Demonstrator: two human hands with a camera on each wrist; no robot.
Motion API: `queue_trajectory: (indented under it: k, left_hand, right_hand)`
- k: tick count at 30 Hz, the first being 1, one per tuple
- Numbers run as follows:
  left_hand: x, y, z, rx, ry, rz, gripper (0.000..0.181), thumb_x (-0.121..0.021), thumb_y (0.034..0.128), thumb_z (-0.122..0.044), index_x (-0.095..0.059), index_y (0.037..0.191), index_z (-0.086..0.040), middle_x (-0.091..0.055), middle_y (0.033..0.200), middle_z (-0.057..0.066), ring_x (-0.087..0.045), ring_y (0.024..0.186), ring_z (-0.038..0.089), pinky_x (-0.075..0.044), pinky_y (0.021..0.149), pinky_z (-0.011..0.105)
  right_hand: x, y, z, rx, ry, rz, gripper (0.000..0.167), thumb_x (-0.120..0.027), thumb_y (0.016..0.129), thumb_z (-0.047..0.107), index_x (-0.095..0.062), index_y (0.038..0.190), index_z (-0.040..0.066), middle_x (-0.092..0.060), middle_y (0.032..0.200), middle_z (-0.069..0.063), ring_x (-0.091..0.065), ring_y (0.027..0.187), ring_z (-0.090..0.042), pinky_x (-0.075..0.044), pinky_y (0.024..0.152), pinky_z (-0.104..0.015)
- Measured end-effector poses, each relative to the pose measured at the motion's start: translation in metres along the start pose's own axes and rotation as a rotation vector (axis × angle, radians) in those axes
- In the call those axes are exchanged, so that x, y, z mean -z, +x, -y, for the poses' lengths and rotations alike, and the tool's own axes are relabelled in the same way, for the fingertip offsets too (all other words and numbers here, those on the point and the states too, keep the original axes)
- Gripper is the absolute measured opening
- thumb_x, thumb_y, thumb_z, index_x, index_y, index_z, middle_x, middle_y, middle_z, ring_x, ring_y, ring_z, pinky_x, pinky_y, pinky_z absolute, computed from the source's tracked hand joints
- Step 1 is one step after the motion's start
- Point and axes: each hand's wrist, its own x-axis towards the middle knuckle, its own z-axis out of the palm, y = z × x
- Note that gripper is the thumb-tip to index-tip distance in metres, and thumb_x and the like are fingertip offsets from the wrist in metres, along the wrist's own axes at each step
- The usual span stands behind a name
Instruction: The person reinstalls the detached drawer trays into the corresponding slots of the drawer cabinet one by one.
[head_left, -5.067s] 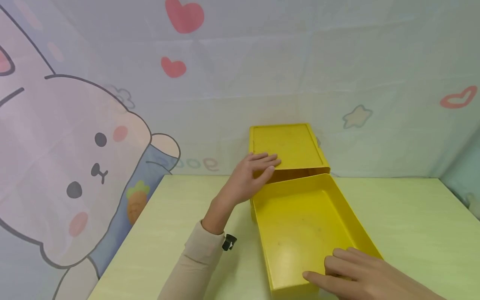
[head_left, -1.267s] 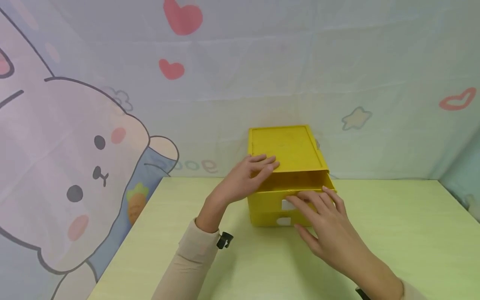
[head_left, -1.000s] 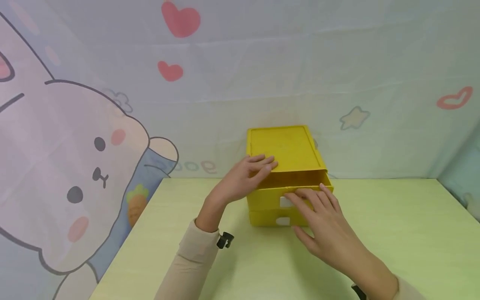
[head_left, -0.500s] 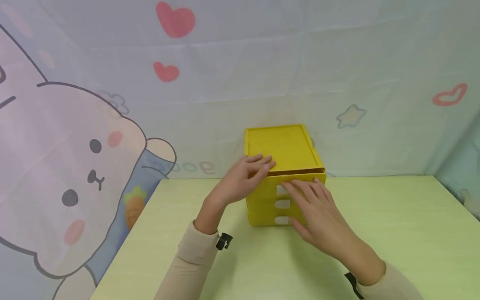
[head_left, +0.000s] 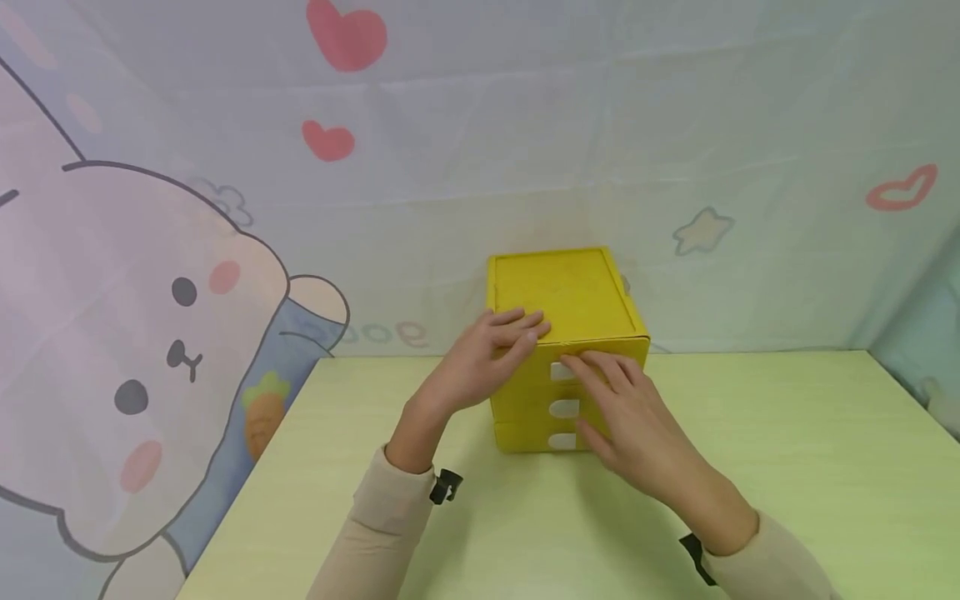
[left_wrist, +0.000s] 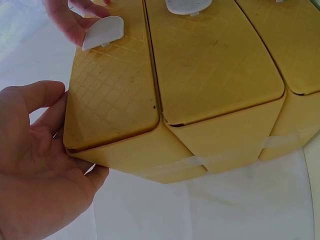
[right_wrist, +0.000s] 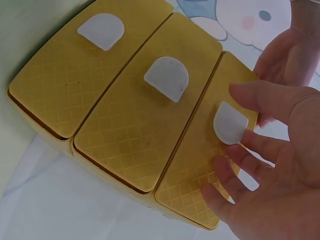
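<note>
A yellow three-drawer storage box [head_left: 562, 287] stands on the table, all its drawer fronts flush. Each front bears a white tab handle, the top handle [head_left: 561, 372] partly behind my fingers. My left hand [head_left: 480, 358] rests at the box's upper left front corner, fingers over the top. In the left wrist view the left palm [left_wrist: 40, 165] faces the box side. My right hand [head_left: 637, 425] touches the top drawer front [right_wrist: 200, 150] with extended, slightly bent fingers, beside the handle; its thumb is near the lowest handle in the head view.
The pale green table [head_left: 750, 467] spreads around the box. Behind hangs a cloth backdrop [head_left: 480, 167] printed with a rabbit, hearts and a star, close to the back of the box. A black wrist strap [head_left: 446, 486] shows on the left sleeve.
The top drawer, pulled far out at first, has slid back into the box and is now shut. My right hand moved forward with it; the left hand stayed at the box corner.
</note>
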Motion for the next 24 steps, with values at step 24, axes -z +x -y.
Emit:
queue_trajectory:
  k: [24]
  left_hand:
    - [-0.0062,-0.0034,0.0031,-0.075,-0.006,-0.125,0.039,-0.051,0.1142,-0.029,-0.067,0.144,-0.010,-0.056,0.157,0.004,-0.039,0.155,0.028,-0.008,0.134,0.046]
  right_hand:
    - [0.0009,0.0077,0.0064,-0.039,0.017,-0.011,0.062,-0.078,0.095,0.013,-0.055,0.153,0.009,-0.056,0.147,-0.017,-0.045,0.132,-0.043,-0.040,0.108,-0.062]
